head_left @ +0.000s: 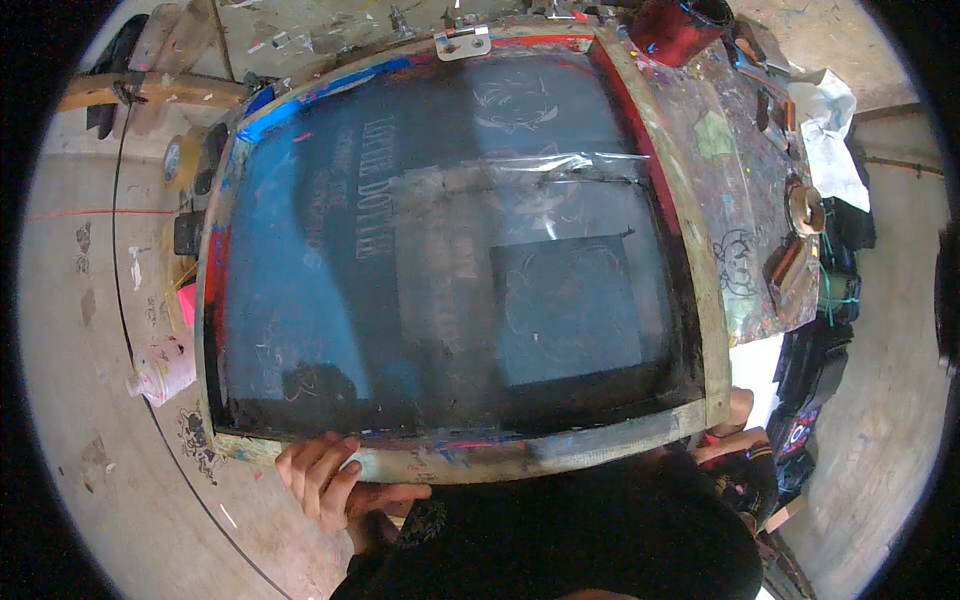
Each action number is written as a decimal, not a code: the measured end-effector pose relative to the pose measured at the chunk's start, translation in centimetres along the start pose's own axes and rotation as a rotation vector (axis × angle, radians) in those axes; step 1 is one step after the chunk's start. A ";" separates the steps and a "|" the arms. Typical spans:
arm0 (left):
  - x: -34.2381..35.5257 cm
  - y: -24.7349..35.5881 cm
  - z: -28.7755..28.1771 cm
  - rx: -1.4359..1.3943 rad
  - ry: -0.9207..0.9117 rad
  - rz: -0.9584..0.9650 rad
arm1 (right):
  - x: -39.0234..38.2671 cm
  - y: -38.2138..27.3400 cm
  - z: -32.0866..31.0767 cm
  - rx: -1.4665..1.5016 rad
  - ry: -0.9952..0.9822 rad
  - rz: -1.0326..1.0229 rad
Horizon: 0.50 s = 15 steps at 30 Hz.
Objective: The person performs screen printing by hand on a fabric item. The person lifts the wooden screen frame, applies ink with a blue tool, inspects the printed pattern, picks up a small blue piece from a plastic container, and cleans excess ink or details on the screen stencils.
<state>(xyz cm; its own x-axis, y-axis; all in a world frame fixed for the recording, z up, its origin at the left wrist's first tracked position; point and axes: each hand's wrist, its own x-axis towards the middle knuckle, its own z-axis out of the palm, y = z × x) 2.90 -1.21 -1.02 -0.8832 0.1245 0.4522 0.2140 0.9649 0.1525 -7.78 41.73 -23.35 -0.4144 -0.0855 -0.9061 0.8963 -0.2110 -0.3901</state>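
Observation:
A large wooden-framed printing screen (460,462) fills the middle of the head view, with blue mesh, dark margins and faint drawings and lettering. A clear rectangular sheet or film (440,250) lies over its middle and right part. My left hand (325,480) holds the front rail near the left corner, fingers curled over it. My right hand (735,420) is at the right front corner, largely hidden by the frame; its finger shape is unclear. A metal hinge (462,42) sits on the back rail.
A cluttered, paint-stained bench (750,310) extends right, with a red container (680,30), tape roll (805,208) and white papers (830,130). At left stand a pink bottle (160,370) and a wooden bar (170,90). A black cable (118,250) runs down the left wall or floor.

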 end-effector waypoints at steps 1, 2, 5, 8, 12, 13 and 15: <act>0.2 0.3 0.3 0.000 0.001 0.001 | -0.1 0.0 -0.1 0.000 -0.001 -0.003; 0.6 0.5 1.0 0.010 0.078 -0.016 | -0.2 0.0 -0.1 0.003 -0.003 0.001; 0.8 0.4 1.4 0.025 0.164 -0.017 | 0.0 -0.3 0.1 0.001 -0.023 0.000; 1.0 0.5 1.6 0.054 0.188 -0.015 | 0.1 -0.8 0.7 -0.008 -0.062 0.000; 1.7 0.2 1.2 0.095 0.205 0.006 | 0.3 -1.7 3.3 -0.019 -0.285 0.033; 2.4 0.0 1.1 0.103 0.221 0.017 | -0.1 -1.4 3.6 -0.023 -0.355 0.054; 3.9 -0.4 0.4 0.080 0.249 0.072 | -0.6 -1.6 5.8 0.025 -0.526 0.081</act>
<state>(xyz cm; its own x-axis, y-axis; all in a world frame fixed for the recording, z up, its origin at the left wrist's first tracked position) -0.79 -1.01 0.35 -0.7353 0.1420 0.6627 0.2296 0.9722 0.0465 -9.90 36.45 -21.18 -0.3730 -0.5780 -0.7258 0.9273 -0.2059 -0.3126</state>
